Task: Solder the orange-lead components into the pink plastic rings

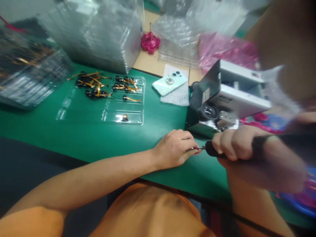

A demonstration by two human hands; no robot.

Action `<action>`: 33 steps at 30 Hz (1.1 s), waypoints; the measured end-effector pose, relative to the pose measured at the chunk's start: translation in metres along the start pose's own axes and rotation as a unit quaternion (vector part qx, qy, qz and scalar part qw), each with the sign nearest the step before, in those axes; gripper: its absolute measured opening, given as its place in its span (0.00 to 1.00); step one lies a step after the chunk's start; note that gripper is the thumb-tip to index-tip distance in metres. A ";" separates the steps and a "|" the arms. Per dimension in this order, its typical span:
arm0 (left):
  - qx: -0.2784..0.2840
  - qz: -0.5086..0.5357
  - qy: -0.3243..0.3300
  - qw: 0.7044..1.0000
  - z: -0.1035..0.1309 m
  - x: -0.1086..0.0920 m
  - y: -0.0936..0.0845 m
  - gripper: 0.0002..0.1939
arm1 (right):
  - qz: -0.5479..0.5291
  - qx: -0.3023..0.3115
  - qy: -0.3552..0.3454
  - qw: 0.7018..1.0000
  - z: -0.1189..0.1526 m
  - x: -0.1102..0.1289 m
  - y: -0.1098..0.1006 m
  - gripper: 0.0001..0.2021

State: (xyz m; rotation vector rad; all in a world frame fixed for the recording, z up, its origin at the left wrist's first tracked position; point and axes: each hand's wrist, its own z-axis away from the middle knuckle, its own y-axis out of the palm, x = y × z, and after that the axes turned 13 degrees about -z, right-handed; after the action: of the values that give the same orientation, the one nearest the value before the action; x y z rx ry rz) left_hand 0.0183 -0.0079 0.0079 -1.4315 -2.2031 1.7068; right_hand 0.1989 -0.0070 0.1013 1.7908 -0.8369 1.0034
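My left hand (174, 147) rests low over the green table, its fingers pinched on a small pink part (197, 151) that is mostly hidden by them. From the right, my right hand (234, 144) is wrapped round a black powered screwdriver (211, 148), held nearly level. The thin bit of the screwdriver points left and meets the pink part at my left fingertips. Just beyond both hands stands a black and white screw feeder box (237, 98) with a round dark knob on its near face.
A clear plastic tray (81, 117) holds several small black parts with orange ribbon cables. Stacked clear trays (98, 39) stand behind it. A mint phone (170, 83) lies on bubble wrap. Pink pieces (150, 42) and a pink-filled bag (227, 51) sit at the back.
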 end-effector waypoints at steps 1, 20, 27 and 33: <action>-0.004 -0.001 0.008 1.000 0.000 0.001 0.000 0.09 | 0.000 -0.001 -0.001 1.000 0.000 0.002 0.001 0.22; 0.101 0.013 -0.033 0.994 -0.004 -0.001 -0.020 0.21 | 0.047 0.023 0.016 0.999 -0.009 -0.012 -0.001 0.24; 0.120 -0.010 -0.036 0.992 -0.002 -0.002 -0.020 0.21 | 0.038 0.025 0.005 0.999 -0.009 -0.019 0.001 0.23; 0.124 -0.019 -0.044 0.991 -0.006 -0.008 -0.018 0.20 | 0.019 0.018 -0.002 1.000 -0.010 -0.031 0.000 0.23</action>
State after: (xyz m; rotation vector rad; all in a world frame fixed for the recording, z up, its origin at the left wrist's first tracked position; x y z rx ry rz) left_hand 0.0142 -0.0082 0.0278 -1.2707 -1.9555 1.9836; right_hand 0.1827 0.0059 0.0759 1.8136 -0.8624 1.0460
